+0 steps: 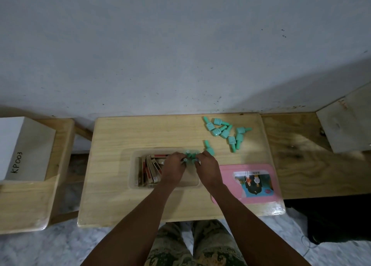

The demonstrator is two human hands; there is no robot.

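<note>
A clear plastic box (pixel 130 173) stands in the middle of a small wooden table (pixel 112 201). Its left half holds several brown and red lipstick tubes (pixel 149 170). At its far right corner stand a few teal bottles (pixel 190 155). Both my hands reach into the box. My left hand (pixel 173 168) and my right hand (pixel 206 166) have their fingers curled around those teal bottles. One more teal bottle (pixel 208 148) lies just outside the box, by my right fingertips. A loose pile of teal bottles (pixel 225 131) lies at the table's far right.
A pink lid with a picture sticker (pixel 255 182) lies on the table right of the box. A white box marked KP003 (pixel 22 149) sits on a wooden stand at left. A plywood platform (pixel 313 157) adjoins the table at right. A grey wall rises behind.
</note>
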